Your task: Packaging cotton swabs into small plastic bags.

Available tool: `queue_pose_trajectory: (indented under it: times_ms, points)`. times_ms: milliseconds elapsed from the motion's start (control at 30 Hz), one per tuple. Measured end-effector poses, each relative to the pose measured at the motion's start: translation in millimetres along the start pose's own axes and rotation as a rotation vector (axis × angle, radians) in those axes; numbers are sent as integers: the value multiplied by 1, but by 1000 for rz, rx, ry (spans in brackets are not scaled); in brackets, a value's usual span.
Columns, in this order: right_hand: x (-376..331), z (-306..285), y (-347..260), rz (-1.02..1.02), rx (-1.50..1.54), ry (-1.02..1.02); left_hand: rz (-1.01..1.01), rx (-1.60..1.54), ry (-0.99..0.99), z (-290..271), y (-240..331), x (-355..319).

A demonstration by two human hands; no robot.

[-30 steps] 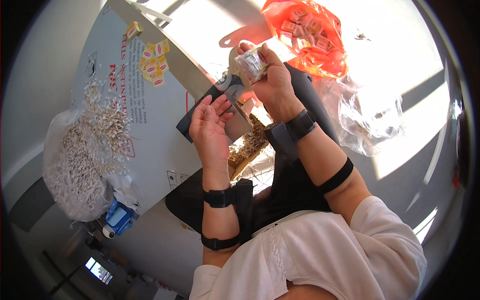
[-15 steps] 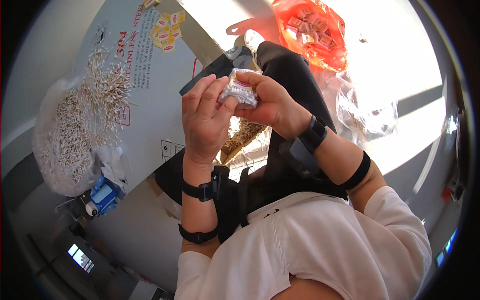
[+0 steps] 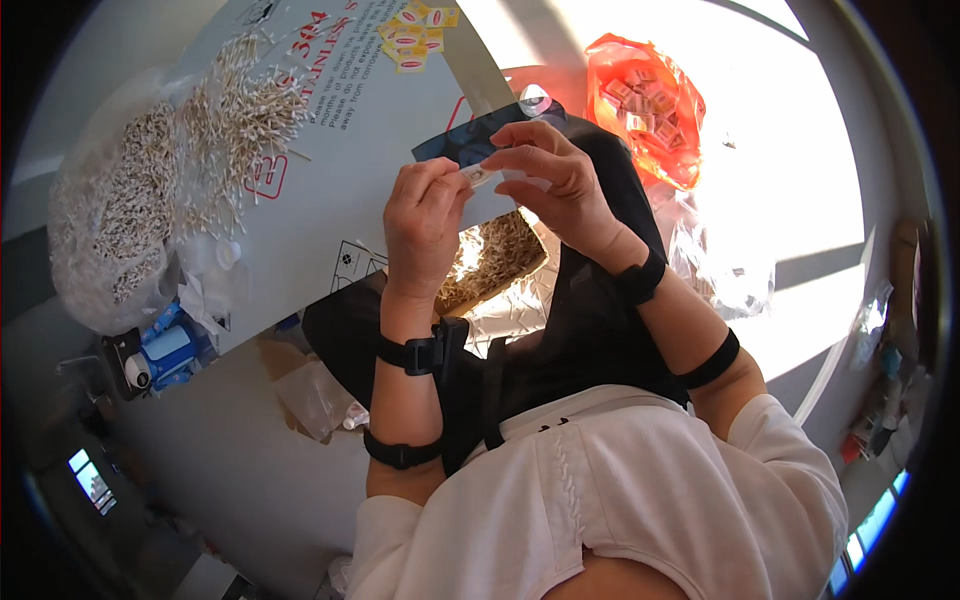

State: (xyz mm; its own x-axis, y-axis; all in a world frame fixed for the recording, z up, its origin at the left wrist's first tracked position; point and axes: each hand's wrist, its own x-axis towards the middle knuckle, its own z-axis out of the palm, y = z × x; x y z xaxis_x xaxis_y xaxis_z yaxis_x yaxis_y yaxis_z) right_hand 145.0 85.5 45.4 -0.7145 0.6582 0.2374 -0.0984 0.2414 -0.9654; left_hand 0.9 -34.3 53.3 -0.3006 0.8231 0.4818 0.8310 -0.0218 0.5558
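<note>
A small clear plastic pack [image 3: 478, 176] sits between my two hands above my lap, turned so that mostly a narrow whitish end shows. My left hand [image 3: 425, 220] pinches that end with thumb and fingers. The curved fingers and thumb of my right hand [image 3: 565, 185] close around the pack's other side, partly hiding it. What fills the pack is hard to see now; in the earlier view white cotton swab tips and a yellow label show in it. Below my hands, a cardboard box [image 3: 548, 262] holds many thin light-brown sticks.
Loose cotton swabs [image 3: 245, 120] lie on the grey printed table [image 3: 330, 200], beside a large clear bag [image 3: 120, 220] of swabs. Yellow cards [image 3: 415, 40] lie at its far end. An orange-red bag [image 3: 690, 130] with small packs and crumpled clear plastic [image 3: 730, 270] lie to the right.
The pack has turned from showing its label and swab tips to a narrow end. My right hand's fingers have lifted and spread somewhat. The whole view has shifted.
</note>
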Motion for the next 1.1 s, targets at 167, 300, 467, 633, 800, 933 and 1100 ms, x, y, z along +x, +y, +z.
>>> queue_pose_trajectory:
  times_ms: [167, 300, 467, 633, 800, 933, 1100]
  points:
    - [24, 1, 6, -351, -386, -177, -22, -130, 43, 4, -12, 0]
    - [31, 2, 7, -378, -431, -189, -90, -243, 36, 7, -20, -2]
    - [38, 1, 1, -450, -509, -194, 1, -149, 81, 3, -16, 7]
    - [41, -1, -5, -479, -551, -243, 77, -110, 37, -3, -15, 15]
    - [34, 4, -7, -402, -619, -257, 35, -71, 79, -14, -5, 12]
    - [51, 3, -8, -454, -529, -248, 65, -9, 81, -18, -8, 21]
    - [42, 10, -10, -492, -606, -269, 77, -6, 52, -21, -11, 14]
